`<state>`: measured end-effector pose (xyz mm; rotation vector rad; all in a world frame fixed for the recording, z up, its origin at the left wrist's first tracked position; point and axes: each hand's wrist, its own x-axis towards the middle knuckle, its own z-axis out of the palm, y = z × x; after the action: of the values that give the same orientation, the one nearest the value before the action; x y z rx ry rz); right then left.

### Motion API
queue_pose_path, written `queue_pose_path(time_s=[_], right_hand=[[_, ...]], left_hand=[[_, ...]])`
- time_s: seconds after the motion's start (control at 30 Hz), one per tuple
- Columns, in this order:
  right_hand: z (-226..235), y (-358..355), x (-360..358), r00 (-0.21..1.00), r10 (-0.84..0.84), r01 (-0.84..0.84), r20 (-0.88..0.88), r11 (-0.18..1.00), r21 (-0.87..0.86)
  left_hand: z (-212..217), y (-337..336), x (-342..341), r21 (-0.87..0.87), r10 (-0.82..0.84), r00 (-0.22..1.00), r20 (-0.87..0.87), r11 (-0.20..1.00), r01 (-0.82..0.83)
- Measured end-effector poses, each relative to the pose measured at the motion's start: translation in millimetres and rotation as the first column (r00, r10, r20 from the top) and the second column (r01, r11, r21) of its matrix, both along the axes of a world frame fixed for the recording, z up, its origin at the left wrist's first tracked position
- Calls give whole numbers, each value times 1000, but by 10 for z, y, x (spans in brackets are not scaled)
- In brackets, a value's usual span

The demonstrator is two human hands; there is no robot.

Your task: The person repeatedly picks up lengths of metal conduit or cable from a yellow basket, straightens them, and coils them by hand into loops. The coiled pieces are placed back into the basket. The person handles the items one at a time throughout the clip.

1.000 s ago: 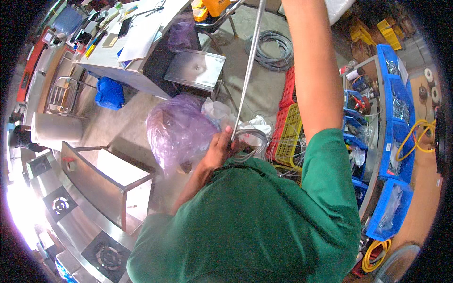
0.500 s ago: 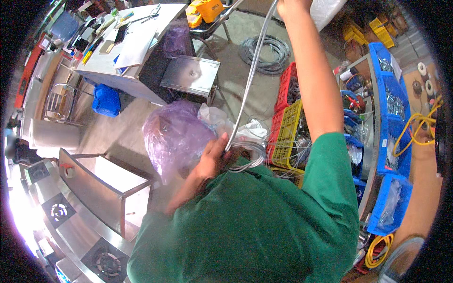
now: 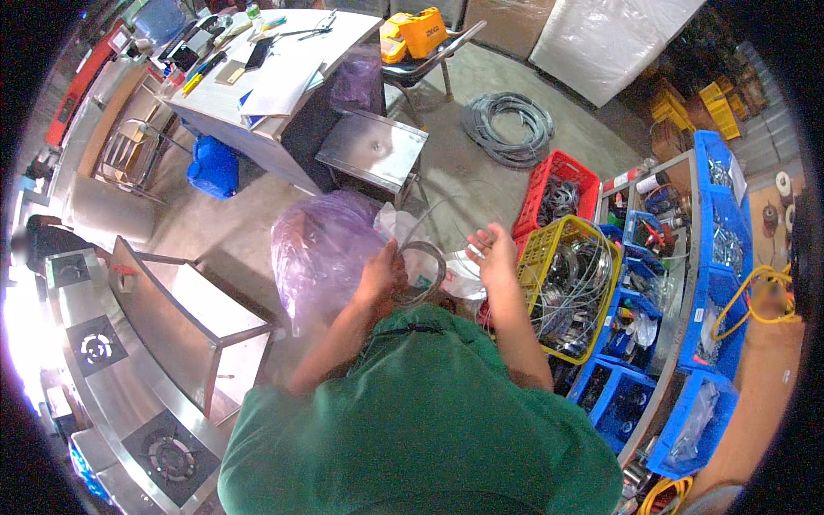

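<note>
My left hand (image 3: 382, 273) is closed around a small coil of thin grey cable (image 3: 441, 268), held in front of my green shirt. A loose length of the cable rises from the coil in a blurred arc. To the right of the coil, my right hand (image 3: 495, 255) is raised with its fingers apart and slightly bent; nothing shows in its grip. Beyond my left hand lies a big purple plastic bag (image 3: 318, 249). A white plastic bag (image 3: 463, 283) shows between the two hands, partly hidden by the coil.
Right of my right arm stand a yellow crate (image 3: 534, 268) of tangled cables and a red crate (image 3: 587, 172). Blue parts bins (image 3: 712, 232) line a rack farther right. A larger cable coil (image 3: 510, 129) lies on the floor. Steel stove units (image 3: 137, 378) stand at left.
My right hand has come down from high above, where it stretched the cable upward, to beside the coil. The cable now hangs loose from my left hand, and the view has shifted.
</note>
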<state>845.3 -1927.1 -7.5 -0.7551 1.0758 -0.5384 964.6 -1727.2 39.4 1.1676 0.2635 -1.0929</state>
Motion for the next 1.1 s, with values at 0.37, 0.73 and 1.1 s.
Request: queue_pose_path(time_s=[0.37,0.73,1.1], right_hand=[[312,106,342,725,352,-537,-592,-248,-806],[330,205,1,432,899,-831,74,428,-354],[613,243,714,583,-38,-350,811,890,293]], left_hand=[[517,210,261,-102,-259,945,-199,965,243],[1024,601,762,-496,-117,986,-121,867,42],[835,175,305,-405,-117,984,-136,913,52]])
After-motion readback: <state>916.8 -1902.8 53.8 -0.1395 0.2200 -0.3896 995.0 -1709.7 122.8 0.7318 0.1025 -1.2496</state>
